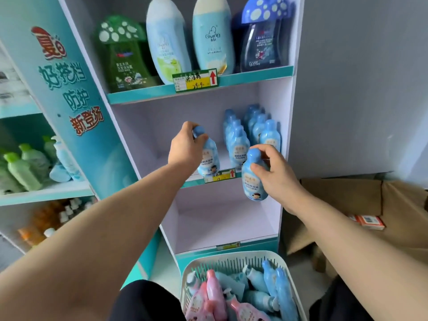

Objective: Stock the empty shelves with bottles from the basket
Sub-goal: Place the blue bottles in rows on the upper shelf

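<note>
My left hand grips a small blue bottle by its neck, over the front edge of the middle shelf. My right hand holds a second blue bottle by its cap, just in front of and below that shelf's edge. Several like blue bottles stand in rows at the shelf's right. The shelf's left half is bare. The shelf below holds nothing. A white basket at the bottom holds several blue and pink bottles lying down.
The top shelf carries large green, pale blue and dark blue bottles. A second rack at left holds green and orange bottles. A cardboard box sits on the floor at right, by the grey wall.
</note>
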Demonstrator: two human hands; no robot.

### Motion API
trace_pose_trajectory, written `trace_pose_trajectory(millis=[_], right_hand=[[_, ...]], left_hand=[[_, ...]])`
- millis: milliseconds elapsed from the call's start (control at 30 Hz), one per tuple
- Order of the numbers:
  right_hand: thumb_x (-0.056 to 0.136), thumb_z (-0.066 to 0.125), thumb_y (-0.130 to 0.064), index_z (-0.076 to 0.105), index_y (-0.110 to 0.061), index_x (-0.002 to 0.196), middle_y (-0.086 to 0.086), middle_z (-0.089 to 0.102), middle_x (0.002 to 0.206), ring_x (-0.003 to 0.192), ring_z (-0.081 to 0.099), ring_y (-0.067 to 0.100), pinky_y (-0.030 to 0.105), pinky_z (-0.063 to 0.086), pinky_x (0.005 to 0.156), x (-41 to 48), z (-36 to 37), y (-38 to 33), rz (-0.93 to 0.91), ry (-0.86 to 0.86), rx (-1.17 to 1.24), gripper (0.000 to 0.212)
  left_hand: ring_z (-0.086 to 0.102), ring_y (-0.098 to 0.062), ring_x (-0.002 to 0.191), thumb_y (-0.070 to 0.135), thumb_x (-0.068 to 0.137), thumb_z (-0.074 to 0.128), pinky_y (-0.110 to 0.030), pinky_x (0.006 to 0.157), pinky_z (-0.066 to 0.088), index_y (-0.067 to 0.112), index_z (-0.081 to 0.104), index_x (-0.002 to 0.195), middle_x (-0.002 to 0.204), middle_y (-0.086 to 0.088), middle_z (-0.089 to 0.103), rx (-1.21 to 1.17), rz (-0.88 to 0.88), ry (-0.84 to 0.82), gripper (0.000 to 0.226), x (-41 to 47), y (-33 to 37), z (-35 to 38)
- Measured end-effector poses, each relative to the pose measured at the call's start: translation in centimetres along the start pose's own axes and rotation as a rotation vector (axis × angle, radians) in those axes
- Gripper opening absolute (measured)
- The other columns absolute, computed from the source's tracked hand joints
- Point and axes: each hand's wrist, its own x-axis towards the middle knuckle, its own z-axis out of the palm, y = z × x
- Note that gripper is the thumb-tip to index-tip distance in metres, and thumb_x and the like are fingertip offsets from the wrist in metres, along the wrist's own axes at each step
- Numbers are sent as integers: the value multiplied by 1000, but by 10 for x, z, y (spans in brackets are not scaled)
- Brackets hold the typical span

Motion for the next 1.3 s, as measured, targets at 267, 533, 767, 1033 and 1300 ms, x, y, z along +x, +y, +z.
trace_pose_trajectory(millis=[267,533,767,1033,1300], right_hand=[[92,54,-6,54,-23,117,-5,55,117,108,52,8,21,43,90,24,4,22,39,-56,61,31],[91,55,-4,54,-22,118,-4,56,122,112,53,7,25,45,95,33,13,38,51,-34,124,33],[92,56,-5,54,-22,119,-5,55,117,103,54,0,18,45,88,37,20,47,71,-16,155,32],[92,55,-7,54,-28,114,-15,56,111,103,53,-6,14,44,88,53,17,51,59,-49,152,30],[90,57,-4,57,-24,117,-5,57,117,109,53,4,26,45,99,60,24,58,86,-89,161,33]], left_hand=[[54,-21,90,22,93,54,-30,78,45,16,53,120,110,-4,61,33,-72,-45,27,49,-31,41],[48,-17,112,15,82,71,-31,95,41,27,23,146,131,2,44,82,77,-179,81,43,-52,49],[44,-7,93,-10,79,59,-16,74,38,41,28,139,127,1,41,165,115,-74,84,50,-68,64],[55,-24,94,-9,76,50,-28,76,44,42,25,139,122,-5,38,182,60,-47,85,103,-75,93],[46,-18,97,-5,79,49,-23,83,39,38,24,145,130,-7,36,162,23,-20,83,133,-78,112]])
